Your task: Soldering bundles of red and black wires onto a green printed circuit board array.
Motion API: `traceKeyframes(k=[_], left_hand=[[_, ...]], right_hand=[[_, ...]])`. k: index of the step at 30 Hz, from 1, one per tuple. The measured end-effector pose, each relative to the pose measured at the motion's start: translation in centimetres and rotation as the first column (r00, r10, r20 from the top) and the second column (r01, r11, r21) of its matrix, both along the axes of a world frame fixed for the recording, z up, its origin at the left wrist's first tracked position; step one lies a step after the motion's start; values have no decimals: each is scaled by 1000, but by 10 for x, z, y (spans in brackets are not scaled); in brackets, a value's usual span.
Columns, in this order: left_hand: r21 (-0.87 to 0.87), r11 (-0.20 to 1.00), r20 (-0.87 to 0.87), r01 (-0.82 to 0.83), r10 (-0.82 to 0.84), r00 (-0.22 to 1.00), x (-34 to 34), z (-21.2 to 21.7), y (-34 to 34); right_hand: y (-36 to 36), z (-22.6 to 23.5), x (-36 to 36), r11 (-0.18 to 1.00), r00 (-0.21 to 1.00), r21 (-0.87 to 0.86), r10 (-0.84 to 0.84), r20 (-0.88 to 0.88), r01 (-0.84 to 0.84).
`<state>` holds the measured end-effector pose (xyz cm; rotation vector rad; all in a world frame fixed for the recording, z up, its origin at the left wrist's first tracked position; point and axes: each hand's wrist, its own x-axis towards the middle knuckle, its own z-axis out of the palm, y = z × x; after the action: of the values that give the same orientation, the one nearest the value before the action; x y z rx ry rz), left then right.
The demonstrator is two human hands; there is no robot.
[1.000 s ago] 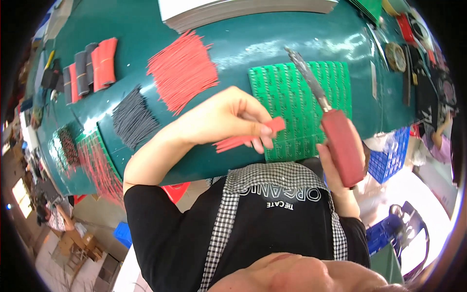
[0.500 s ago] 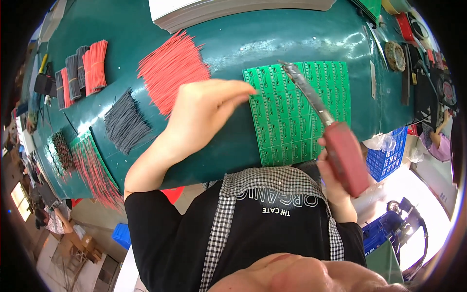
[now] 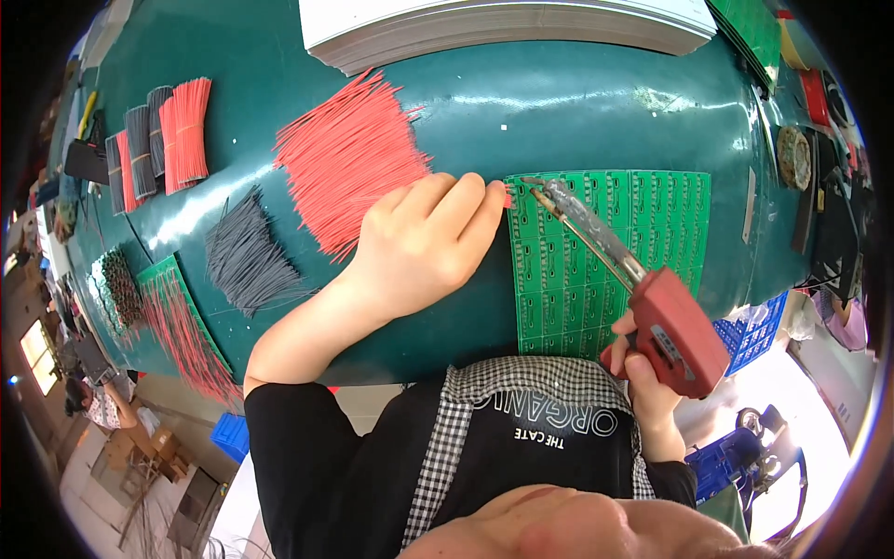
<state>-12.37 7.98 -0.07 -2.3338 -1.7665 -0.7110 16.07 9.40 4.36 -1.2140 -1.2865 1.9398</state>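
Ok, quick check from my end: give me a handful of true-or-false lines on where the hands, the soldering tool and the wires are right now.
1. The right hand holds a red soldering gun by its handle. True.
2. The gun's metal tip lies on the loose pile of grey wires. False: the tip is over the upper left corner of the green circuit board panel.
3. The left hand rests at the panel's left edge, with a bit of red wire at its fingertips. True.
4. The loose red wires lie to the right of the panel. False: they lie to its left, partly under the left hand.
5. The panel is blue. False: it is green.
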Motion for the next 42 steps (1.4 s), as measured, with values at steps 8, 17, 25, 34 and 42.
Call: traceKeyframes(k=[8,17,25,34,42], left_hand=[[23,999,-83,26,-24,996,-2,-4,5],[51,998,-111,32,-26,993,0,-5,4],[67,997,-170,34,-22,985,2,-2,4],[82,996,-237,45,-25,971,5,-2,3],[91,995,-224,41,-20,974,4,-1,4]], right_hand=[[0,-3,1,998,999,-62,6,46,-4],[-3,-11,9,985,982,107,122,145,-138],[-8,-12,12,964,952,203,113,284,-175],[-3,3,-8,995,995,3,-97,29,97],[-1,5,2,995,989,101,-26,147,11]])
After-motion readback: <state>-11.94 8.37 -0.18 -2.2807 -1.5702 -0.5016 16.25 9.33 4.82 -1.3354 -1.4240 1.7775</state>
